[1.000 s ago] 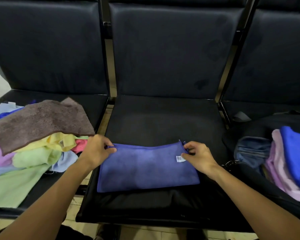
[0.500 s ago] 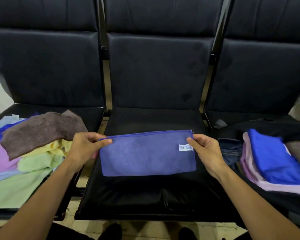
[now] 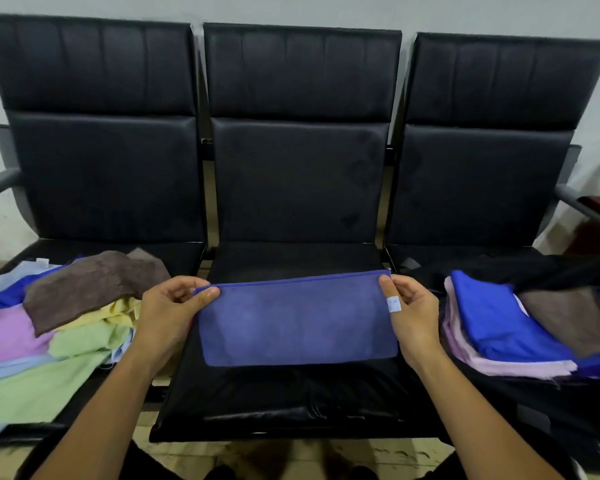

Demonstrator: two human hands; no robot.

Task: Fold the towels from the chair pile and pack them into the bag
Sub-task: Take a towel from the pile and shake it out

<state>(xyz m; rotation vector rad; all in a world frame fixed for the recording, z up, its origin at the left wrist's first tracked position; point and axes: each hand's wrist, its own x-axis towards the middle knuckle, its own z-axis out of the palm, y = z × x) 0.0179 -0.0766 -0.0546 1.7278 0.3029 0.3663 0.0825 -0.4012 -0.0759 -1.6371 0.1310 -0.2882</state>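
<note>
Lifted since a second ago, the folded purple towel (image 3: pixel 297 320) now hangs in the air over the middle seat (image 3: pixel 291 396) instead of lying flat on it, and the view has tipped up to take in the whole of the three black chair backs. On the left seat lies the loose pile of towels (image 3: pixel 59 327), a brown one on top of yellow, green, pink and pale blue ones. Just right of that pile, the left hand (image 3: pixel 168 315) pinches the towel's upper left corner between thumb and fingers. Stretched level between both hands, the towel hangs with its white label at the right edge. At the upper right corner, the right hand (image 3: pixel 411 315) pinches it the same way. Further right, a stack of folded towels (image 3: pixel 499 323), bright blue over lilac, sits in the open black bag (image 3: pixel 534 410) on the right seat.
</note>
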